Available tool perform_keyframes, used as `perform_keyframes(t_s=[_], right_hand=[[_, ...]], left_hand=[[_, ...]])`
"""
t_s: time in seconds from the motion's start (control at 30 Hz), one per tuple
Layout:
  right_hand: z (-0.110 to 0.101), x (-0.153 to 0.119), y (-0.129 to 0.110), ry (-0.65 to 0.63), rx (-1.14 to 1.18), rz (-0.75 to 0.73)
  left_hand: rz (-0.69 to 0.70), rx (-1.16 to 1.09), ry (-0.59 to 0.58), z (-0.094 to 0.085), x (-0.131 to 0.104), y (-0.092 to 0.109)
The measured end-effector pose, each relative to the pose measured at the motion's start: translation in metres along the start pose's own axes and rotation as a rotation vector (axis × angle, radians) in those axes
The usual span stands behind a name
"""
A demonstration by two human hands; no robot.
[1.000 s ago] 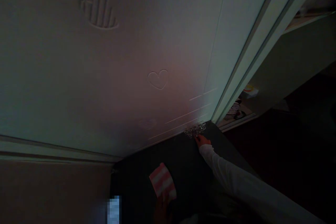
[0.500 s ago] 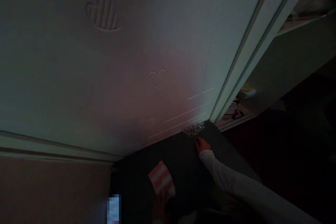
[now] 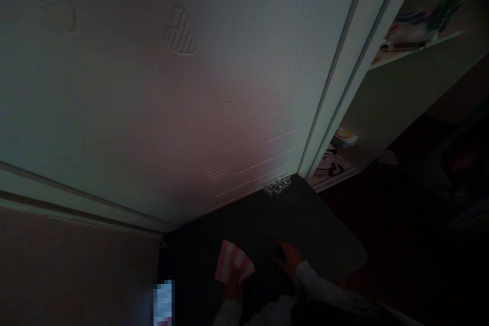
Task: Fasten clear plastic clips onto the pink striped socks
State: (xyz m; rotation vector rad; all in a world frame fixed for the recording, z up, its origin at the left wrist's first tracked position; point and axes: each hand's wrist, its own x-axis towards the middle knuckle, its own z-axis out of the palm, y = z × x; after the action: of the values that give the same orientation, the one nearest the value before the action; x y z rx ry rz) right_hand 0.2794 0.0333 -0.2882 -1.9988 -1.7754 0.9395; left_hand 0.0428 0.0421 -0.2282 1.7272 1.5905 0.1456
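Note:
In dim light, my left hand (image 3: pixel 232 285) is closed on the lower edge of a flat pink-and-white striped piece (image 3: pixel 234 260); whether it is a paper bag or cloth I cannot tell. My right hand (image 3: pixel 289 259) hovers over or rests on the dark tabletop (image 3: pixel 321 229), to the right of the striped piece and apart from it. Its fingers are curled toward the thumb, and anything between them is too dark to make out. A heap of small clear, glittering pieces (image 3: pixel 277 185) lies at the table's back edge, against the white panel.
A white panel (image 3: pixel 244 71) with embossed hearts rises behind the table. To the right, an open cupboard has a shelf (image 3: pixel 416 51) with mixed items and a small white box (image 3: pixel 346 137) lower down. A brown surface (image 3: pixel 76 265) stands at the left.
My right hand has drawn back from beside the clear heap toward me and the striped piece. The striped piece has turned and bunched slightly in my left hand. The view has shifted a little.

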Motion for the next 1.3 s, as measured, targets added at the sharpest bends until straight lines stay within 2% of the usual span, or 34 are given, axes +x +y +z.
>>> perform_keyframes(t_s=[0.17,0.3,0.47,0.63,0.73,0.83,1.03,1.1,1.17,1.3], right_hand=[[0.026,-0.009,-0.037,-0.102,0.111,-0.219],[0.026,-0.004,-0.045,-0.085,0.136,-0.257],[-0.005,0.012,-0.047,0.060,0.114,-0.273],[-0.048,0.034,-0.073,0.203,0.080,-0.386],[-0.061,0.040,-0.085,0.216,0.040,-0.451],[-0.054,0.033,-0.083,0.167,-0.022,-0.474],[-0.003,-0.016,-0.044,-0.045,-0.177,-0.393],[0.008,-0.028,-0.032,-0.109,-0.220,-0.371],[0.014,-0.031,-0.025,-0.137,-0.256,-0.352],[0.016,-0.018,-0.025,-0.118,-0.328,-0.304]], left_hand=[[0.107,0.030,-0.094,0.005,-0.007,0.015],[0.188,0.108,-0.080,-0.007,-0.015,0.019],[0.253,0.264,0.041,-0.046,-0.014,0.011],[0.290,0.351,0.240,-0.097,-0.003,-0.003],[0.288,0.382,0.280,-0.111,-0.002,-0.016],[0.257,0.417,0.236,-0.098,-0.007,-0.029],[0.074,0.450,-0.025,-0.021,-0.034,-0.049],[0.001,0.444,-0.075,-0.005,-0.044,-0.054],[-0.040,0.434,-0.096,0.002,-0.048,-0.058],[-0.054,0.411,-0.082,-0.003,-0.038,-0.063]])
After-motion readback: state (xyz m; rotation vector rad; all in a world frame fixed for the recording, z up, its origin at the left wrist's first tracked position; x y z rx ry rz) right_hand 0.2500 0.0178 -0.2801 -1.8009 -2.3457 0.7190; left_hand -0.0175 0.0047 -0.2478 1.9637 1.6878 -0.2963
